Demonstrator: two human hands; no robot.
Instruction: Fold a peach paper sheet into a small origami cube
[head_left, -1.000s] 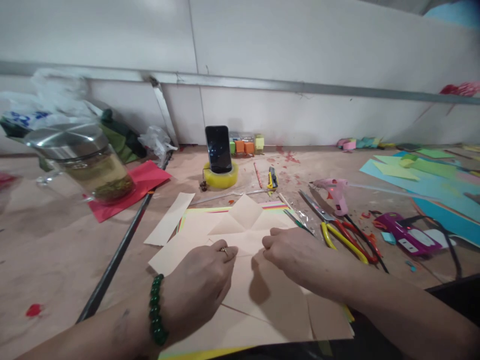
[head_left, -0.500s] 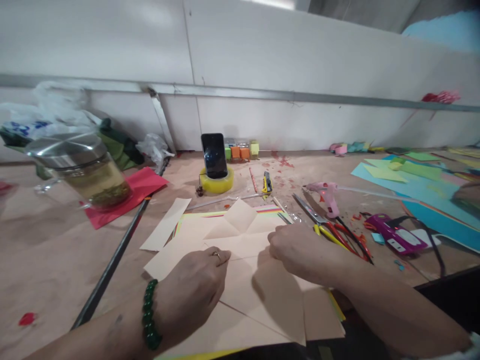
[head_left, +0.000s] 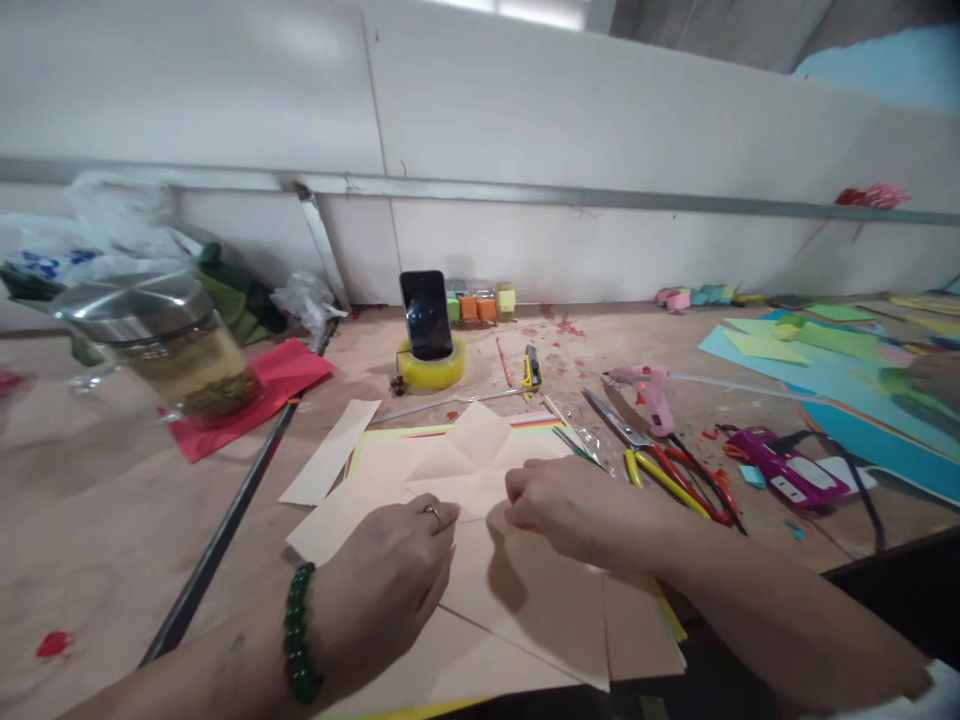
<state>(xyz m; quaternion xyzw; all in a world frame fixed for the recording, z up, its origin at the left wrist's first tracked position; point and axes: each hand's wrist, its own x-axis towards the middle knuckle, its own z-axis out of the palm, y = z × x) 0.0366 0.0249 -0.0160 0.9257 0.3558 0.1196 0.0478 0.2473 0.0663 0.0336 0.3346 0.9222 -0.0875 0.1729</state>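
Observation:
A folded peach paper (head_left: 517, 610) lies on a stack of coloured sheets in front of me, its top forming a small diamond-shaped flap (head_left: 478, 434). My left hand (head_left: 390, 575), with a ring and a green bead bracelet, is closed and presses on the paper's left part. My right hand (head_left: 562, 505) is closed too, its fingertips at the paper's upper middle, right of my left hand. Whether either hand pinches an edge is too small to tell. A loose peach strip (head_left: 330, 452) lies at the upper left of the stack.
Scissors (head_left: 637, 440), a pink glue gun (head_left: 649, 390) and a purple power strip (head_left: 787, 467) lie on the right. A phone (head_left: 426, 312) stands in yellow tape (head_left: 431, 368). A glass jar (head_left: 184, 350) stands left on red paper. Part of another hand shows at the far right edge.
My right hand has moved left over the paper, closer to my left hand, which has stayed in nearly the same place. At the far right, the other hand has shifted.

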